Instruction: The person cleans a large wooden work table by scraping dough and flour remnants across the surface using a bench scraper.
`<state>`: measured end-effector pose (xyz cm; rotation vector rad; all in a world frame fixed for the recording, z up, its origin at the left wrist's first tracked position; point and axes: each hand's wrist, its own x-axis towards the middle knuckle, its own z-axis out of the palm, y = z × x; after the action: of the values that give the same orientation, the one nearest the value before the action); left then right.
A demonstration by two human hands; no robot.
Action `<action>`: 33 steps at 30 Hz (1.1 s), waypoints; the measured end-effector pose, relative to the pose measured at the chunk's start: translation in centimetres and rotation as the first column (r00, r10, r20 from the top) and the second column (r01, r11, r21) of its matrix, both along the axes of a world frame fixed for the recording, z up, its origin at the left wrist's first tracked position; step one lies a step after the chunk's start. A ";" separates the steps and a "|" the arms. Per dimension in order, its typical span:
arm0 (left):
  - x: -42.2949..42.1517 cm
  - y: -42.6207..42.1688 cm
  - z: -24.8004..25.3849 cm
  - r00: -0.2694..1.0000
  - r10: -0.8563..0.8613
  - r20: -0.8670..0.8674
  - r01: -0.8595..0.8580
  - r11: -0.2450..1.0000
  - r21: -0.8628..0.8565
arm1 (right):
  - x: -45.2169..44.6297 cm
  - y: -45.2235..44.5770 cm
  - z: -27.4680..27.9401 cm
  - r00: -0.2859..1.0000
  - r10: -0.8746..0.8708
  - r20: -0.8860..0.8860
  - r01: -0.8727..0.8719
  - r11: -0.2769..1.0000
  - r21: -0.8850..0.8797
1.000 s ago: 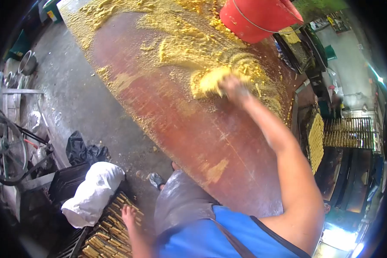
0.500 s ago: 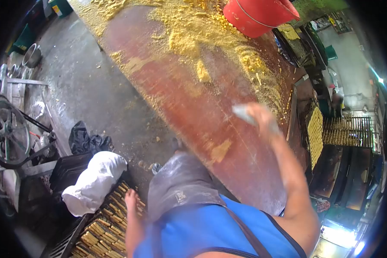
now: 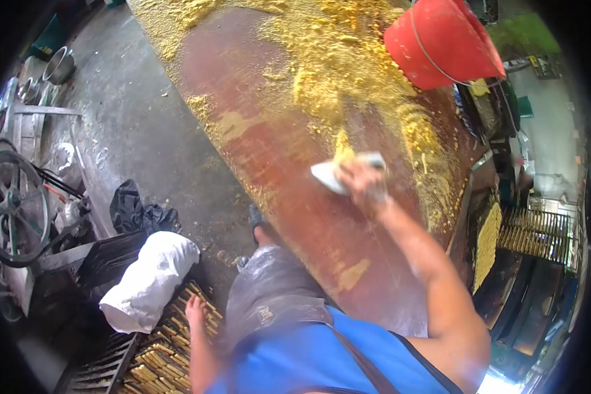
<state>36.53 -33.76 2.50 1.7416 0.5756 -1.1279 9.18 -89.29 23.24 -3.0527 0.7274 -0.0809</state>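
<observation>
My right hand [image 3: 363,182] is closed on a pale, flat scraper [image 3: 328,176], held low over the reddish table [image 3: 295,190]. Just beyond its blade lies a small heap of yellow crumbs [image 3: 342,142], at the near edge of a wide spread of yellow crumbly material [image 3: 335,72]. Down by my side hangs my left hand [image 3: 196,310], with nothing visible in it and its fingers loosely stretched. It is beside a rack of stick-shaped pieces [image 3: 164,358] and a white sack [image 3: 152,279]. Whether it touches the rack I cannot tell.
A red bucket [image 3: 440,46] with a wire handle stands at the table's far right. Dark trays [image 3: 532,295] and a rack of sticks [image 3: 537,230] are on the right. A belt-driven wheel [image 3: 10,197] stands at left, near a black plastic bag [image 3: 138,210] on the floor.
My right hand has swung left and a little forward with the scraper, reaching the small crumb heap. The view has shifted, so the bucket sits lower and farther right. My left hand still hangs down.
</observation>
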 end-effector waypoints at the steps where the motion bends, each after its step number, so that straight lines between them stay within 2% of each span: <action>1: -0.3 0.9 0.2 1.000 0.007 0.010 -0.007 1.000 0.018 | 3.1 -4.0 -0.6 0.999 0.028 0.022 -0.027 0.998 -0.065; 2: -0.4 0.6 2.0 0.998 -0.067 -0.017 0.068 0.996 0.053 | 6.2 -8.0 -1.2 0.997 0.061 0.053 -0.052 0.987 -0.153; 3: -0.8 0.7 2.5 0.999 -0.040 -0.008 0.040 0.993 0.108 | 9.5 -12.2 -1.2 1.000 0.024 0.006 -0.023 0.995 -0.100; 4: -1.0 0.7 2.8 1.000 -0.013 0.005 0.012 0.987 0.160 | 13.5 -15.0 1.6 0.966 -0.143 -0.215 0.146 0.989 -0.001; 5: -0.8 0.6 3.2 0.998 -0.060 -0.005 0.059 0.977 0.207 | 15.1 -19.6 1.1 0.984 -0.132 -0.119 0.134 0.991 0.008; 6: -0.5 0.0 3.7 0.998 -0.058 -0.005 0.058 0.975 0.215 | 17.7 -23.5 3.3 0.929 -0.227 -0.292 0.308 0.912 0.272; 8: 0.9 -1.6 4.7 0.992 -0.119 -0.030 0.123 0.978 0.167 | 19.4 -24.7 8.0 0.880 -0.473 0.039 0.433 0.833 0.345; 9: 1.7 -0.8 2.7 0.988 -0.146 0.047 0.137 0.979 0.149 | 19.3 -26.6 8.5 0.919 -0.384 -0.083 0.392 0.884 0.255; 10: 2.1 -2.5 3.4 0.991 -0.096 0.092 0.082 0.985 0.149 | 18.6 -27.7 9.1 0.932 -0.293 -0.214 0.332 0.927 0.174; 11: 3.2 -2.4 2.9 0.989 -0.135 0.063 0.125 0.982 0.139 | 17.1 -27.3 8.7 0.949 -0.256 -0.184 0.271 0.960 0.063; 12: 4.1 -1.9 0.9 0.996 -0.054 0.067 0.054 0.999 -0.003 | 15.4 -26.0 8.7 0.963 -0.219 -0.154 0.213 0.975 -0.060; 14: 5.9 -2.7 1.1 0.997 -0.075 0.036 0.077 0.994 -0.073 | 11.3 -20.6 8.0 0.970 -0.161 0.183 0.142 0.983 0.112; 15: 6.6 -3.5 1.2 0.994 -0.087 0.061 0.090 0.995 -0.039 | 11.1 -14.0 10.6 0.964 -0.025 0.265 0.017 0.999 0.035; 17: 8.7 -3.0 0.6 0.982 -0.166 0.085 0.168 0.985 -0.025 | 4.8 -2.4 7.0 0.966 0.001 0.258 0.007 0.999 -0.032; 18: 10.1 -2.8 0.0 0.970 -0.228 0.089 0.231 0.972 -0.032 | 2.7 2.8 7.1 0.975 -0.039 0.220 0.041 0.999 -0.008; 19: 10.7 -2.9 0.4 0.954 -0.275 0.118 0.271 0.961 0.052 | 0.4 7.0 6.3 0.985 -0.040 0.170 0.033 0.999 0.042; 20: 11.2 -2.8 1.0 0.972 -0.213 0.094 0.210 0.977 0.040 | -1.9 11.2 5.4 0.992 -0.040 0.119 0.029 0.995 0.093; 21: 12.2 -1.5 -0.7 0.979 -0.190 0.076 0.189 0.982 0.019 | -3.3 15.4 4.5 0.983 -0.172 0.066 0.153 0.961 0.229; 22: 13.1 0.3 -2.5 0.983 -0.173 0.059 0.173 0.985 0.007 | -3.9 18.3 3.4 0.998 -0.061 0.020 0.059 0.993 0.103; 23: 13.3 0.9 -2.2 0.984 -0.167 0.062 0.167 0.986 0.002 | -3.7 20.4 2.9 0.999 -0.039 -0.025 0.040 0.998 0.058; 24: 13.4 1.2 -1.8 0.990 -0.137 0.042 0.135 0.990 0.033 | -2.1 20.9 2.7 0.999 -0.032 -0.025 0.034 0.998 0.053; 26: 13.8 1.8 -2.1 0.994 -0.109 0.022 0.108 0.992 0.063 | 1.5 21.7 2.2 0.991 -0.130 0.034 0.131 0.991 -0.014; 28: 14.2 2.4 -2.8 0.998 -0.062 -0.016 0.063 0.996 0.055 | 5.9 18.0 1.3 0.998 0.001 0.060 0.001 0.999 -0.044; 30: 14.2 0.7 -1.0 0.999 -0.028 -0.022 0.030 0.994 0.102 | 12.3 13.5 1.0 0.997 0.020 0.074 -0.016 0.999 -0.050; 32: 14.2 -1.1 0.6 0.992 0.124 0.020 -0.126 0.985 0.114 | 19.6 7.5 0.9 0.991 0.095 0.095 -0.085 0.991 -0.105; 33: 14.4 -1.0 0.6 0.988 0.155 -0.005 -0.154 0.986 0.063 | 23.3 4.2 0.3 0.989 0.096 0.116 -0.082 0.989 -0.125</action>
<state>50.98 -34.77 3.06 1.7131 0.7464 -1.0201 32.52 -85.13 23.49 -3.1530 0.5989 -0.3182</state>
